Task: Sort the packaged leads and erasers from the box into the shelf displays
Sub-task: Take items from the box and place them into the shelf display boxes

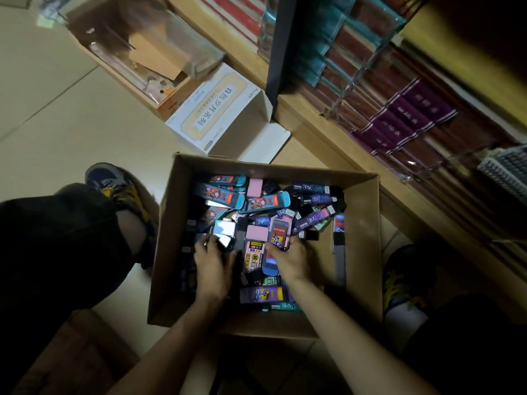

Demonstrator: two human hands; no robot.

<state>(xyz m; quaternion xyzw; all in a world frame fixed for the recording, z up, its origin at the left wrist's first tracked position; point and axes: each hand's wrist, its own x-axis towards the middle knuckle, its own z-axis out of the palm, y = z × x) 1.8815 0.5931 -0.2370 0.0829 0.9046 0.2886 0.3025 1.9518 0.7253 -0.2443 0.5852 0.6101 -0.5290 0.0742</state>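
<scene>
Left hand, right hand on packets; cardboard box, tiled floor, wooden shelves

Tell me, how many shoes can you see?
2. One blue-and-yellow sneaker is on the floor left of the brown cardboard box. The second sneaker is right of it, partly shadowed. None seem hidden.

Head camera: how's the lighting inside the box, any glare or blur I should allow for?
Head view: dim overall, corners nearly black; inside the cardboard box labels are readable. Head view: glare whitens the glossy packet the left hand grips; the printed pack in the right hand is sharp. Head view: shelf at right smeared by blur.
</scene>
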